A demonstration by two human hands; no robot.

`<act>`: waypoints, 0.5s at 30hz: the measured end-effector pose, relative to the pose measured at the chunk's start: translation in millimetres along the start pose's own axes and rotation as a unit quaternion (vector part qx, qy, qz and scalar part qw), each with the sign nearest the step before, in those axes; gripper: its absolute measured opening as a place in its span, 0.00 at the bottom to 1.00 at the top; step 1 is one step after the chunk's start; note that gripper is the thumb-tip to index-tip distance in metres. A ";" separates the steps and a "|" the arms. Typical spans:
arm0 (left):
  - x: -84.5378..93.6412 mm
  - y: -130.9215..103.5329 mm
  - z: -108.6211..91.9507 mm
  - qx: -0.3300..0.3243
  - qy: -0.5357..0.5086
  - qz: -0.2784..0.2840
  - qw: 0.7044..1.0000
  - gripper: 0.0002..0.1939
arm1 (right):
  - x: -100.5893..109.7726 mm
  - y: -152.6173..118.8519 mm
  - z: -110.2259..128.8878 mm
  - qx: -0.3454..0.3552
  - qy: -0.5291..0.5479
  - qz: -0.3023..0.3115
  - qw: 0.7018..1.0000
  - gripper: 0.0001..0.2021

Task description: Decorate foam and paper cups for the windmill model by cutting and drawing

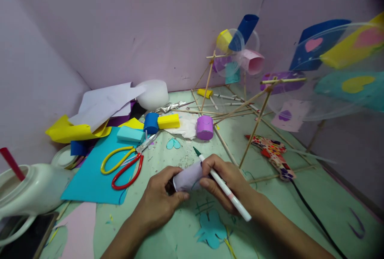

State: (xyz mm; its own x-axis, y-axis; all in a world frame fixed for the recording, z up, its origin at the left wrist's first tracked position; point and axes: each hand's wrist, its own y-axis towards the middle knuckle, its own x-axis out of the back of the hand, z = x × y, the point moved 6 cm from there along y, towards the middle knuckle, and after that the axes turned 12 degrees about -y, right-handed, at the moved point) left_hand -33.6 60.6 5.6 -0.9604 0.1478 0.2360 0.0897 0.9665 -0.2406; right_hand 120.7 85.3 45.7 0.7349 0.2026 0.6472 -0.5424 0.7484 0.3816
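Between my two hands lies a pale lilac paper tube [188,177] near the middle of the table. My left hand [162,193] grips its left end, with thumb and fingers around it. My right hand [223,179] pinches a white marker [225,191] whose dark green tip points up and away. The same hand's fingers also touch the tube's right end. Just below sits a cut teal paper shape [212,229]. Beyond the tube are a small teal paper heart [173,143] and a purple paper roll [205,127].
Scissors [138,157] with yellow and red handles lie on a blue sheet [90,179]. A white jug [39,187] stands at the left. A stick frame [258,131] carries paper rolls and clear discs at the right, near a patterned glue gun [271,153] with its black cord.
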 end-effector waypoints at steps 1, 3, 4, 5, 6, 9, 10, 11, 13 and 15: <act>0.5 0.2 -0.5 -0.006 0.004 -0.001 1.000 0.17 | -0.8 -0.5 -1.4 -0.006 0.008 -0.001 1.000 0.06; 2.0 0.4 -1.0 -0.016 -0.014 0.005 1.000 0.18 | -1.5 -1.3 -3.8 -0.013 0.024 -0.014 1.000 0.07; 2.6 0.3 -0.8 -0.017 -0.041 0.015 0.999 0.20 | -1.6 -1.7 -4.4 -0.012 0.030 -0.023 0.999 0.07; 2.8 0.0 -0.3 -0.013 -0.077 0.030 0.996 0.21 | -1.4 -2.0 -4.5 -0.007 0.034 -0.031 0.999 0.07; 2.5 -0.6 0.6 -0.003 -0.120 0.049 0.992 0.22 | -1.2 -2.1 -3.9 0.002 0.034 -0.036 0.999 0.07; -1.3 -3.1 2.1 0.031 -0.222 0.115 0.968 0.24 | -0.7 -2.0 1.5 0.042 0.040 -0.031 0.998 0.09; -3.1 -3.8 1.9 0.038 -0.237 0.133 0.962 0.23 | -0.1 -1.8 3.7 0.053 0.042 -0.028 0.997 0.09; -4.9 -4.1 1.4 0.041 -0.245 0.144 0.958 0.23 | 0.7 -1.6 5.3 0.057 0.042 -0.026 0.997 0.09; -6.4 -3.3 0.4 0.037 -0.247 0.131 0.959 0.22 | 3.0 -0.7 5.5 0.040 0.034 -0.028 0.998 0.10; -3.8 -1.7 1.1 0.028 -0.214 0.061 0.975 0.21 | 5.3 0.3 2.1 -0.001 0.038 -0.037 0.999 0.12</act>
State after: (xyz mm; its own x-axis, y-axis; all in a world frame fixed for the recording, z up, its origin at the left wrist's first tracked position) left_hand -30.4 58.2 4.0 -0.9667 0.1485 -0.2083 0.2070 0.9327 -0.2955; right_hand 123.5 85.3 50.6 0.8015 0.1942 0.5657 -0.4850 0.7645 0.4247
